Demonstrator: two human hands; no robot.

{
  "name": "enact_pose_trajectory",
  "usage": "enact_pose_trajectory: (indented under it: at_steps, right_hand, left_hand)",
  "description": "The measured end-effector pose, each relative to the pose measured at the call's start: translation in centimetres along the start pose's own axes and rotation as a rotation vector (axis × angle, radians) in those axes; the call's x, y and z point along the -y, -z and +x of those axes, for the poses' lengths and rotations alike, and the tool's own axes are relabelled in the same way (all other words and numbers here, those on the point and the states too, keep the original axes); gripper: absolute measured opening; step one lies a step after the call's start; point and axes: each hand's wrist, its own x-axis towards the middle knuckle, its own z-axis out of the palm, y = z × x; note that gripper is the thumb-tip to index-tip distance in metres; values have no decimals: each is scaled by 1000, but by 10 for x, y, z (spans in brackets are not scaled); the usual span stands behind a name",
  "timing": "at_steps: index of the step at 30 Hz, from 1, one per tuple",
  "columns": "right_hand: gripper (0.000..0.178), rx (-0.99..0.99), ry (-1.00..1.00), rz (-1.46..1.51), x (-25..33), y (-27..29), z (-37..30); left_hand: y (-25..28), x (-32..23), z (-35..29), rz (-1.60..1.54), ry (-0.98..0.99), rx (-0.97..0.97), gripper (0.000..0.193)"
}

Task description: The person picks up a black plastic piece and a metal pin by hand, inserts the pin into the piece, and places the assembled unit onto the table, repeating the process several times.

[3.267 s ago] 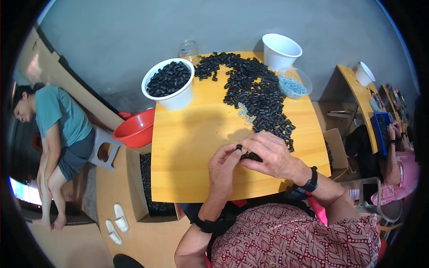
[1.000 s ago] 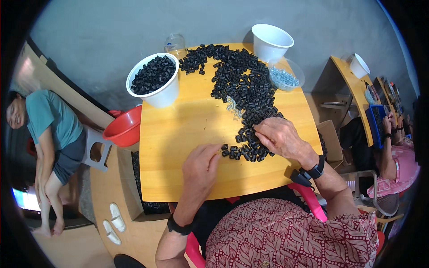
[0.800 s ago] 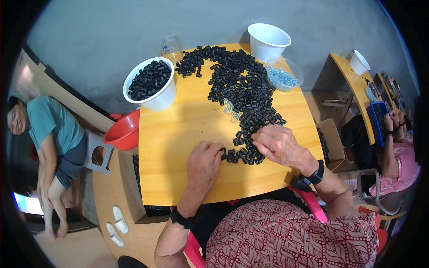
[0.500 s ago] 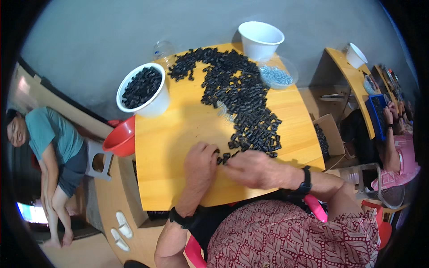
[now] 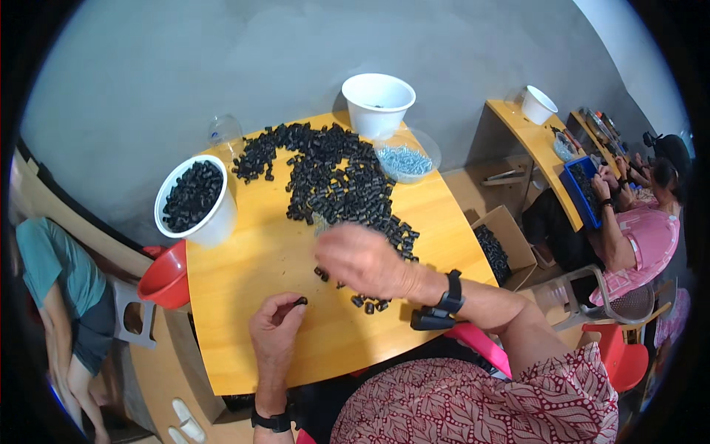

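Observation:
My left hand (image 5: 275, 329), near the table's front edge, pinches a small black plastic piece (image 5: 299, 301) between thumb and fingers. My right hand (image 5: 362, 259) hovers over the middle of the yellow table (image 5: 237, 296), by a little heap of silvery screws (image 5: 319, 221). Motion smears its fingers, so I cannot see if anything is in them. Beyond it spreads a large pile of black plastic pieces (image 5: 340, 185). Several loose pieces (image 5: 369, 305) lie under and beside my right wrist.
A white bucket (image 5: 222, 214) of black pieces stands at the left edge. Farther back are a clear jar (image 5: 225, 135), a white bucket (image 5: 379, 111) and a clear bowl of screws (image 5: 405, 161). A red basin (image 5: 164, 277) sits left; people work at another table (image 5: 547, 163) right.
My hands have separated: the left came nearer with the black piece, while the right rose toward the small screw heap. The whole view has shifted, with the table now lower and farther left.

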Motion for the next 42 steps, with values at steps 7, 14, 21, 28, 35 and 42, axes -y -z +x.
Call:
enact_pose_trajectory:
  at_steps: [7, 14, 21, 28, 35, 42]
  right_hand:
    - [23, 433, -125, 513, 27, 20, 3]
    - [32, 487, -203, 516, 47, 8, -5]
    - [31, 392, -5, 277, 50, 6, -8]
    - [22, 304, 7, 167, 49, 12, -14]
    - [24, 256, -29, 322, 55, -3, -5]
    - [21, 220, -223, 350, 59, 7, -15]
  left_hand:
    - [-12, 3, -4, -203, 47, 135, 26]
    - [-3, 6, -16, -376, 183, 131, 38]
    - [-8, -3, -24, -363, 227, 131, 45]
    - [-15, 7, -18, -536, 275, 98, 36]
    - [-6, -9, -32, -645, 266, 34, 27]
    - [-18, 3, -26, -772, 296, 77, 23]
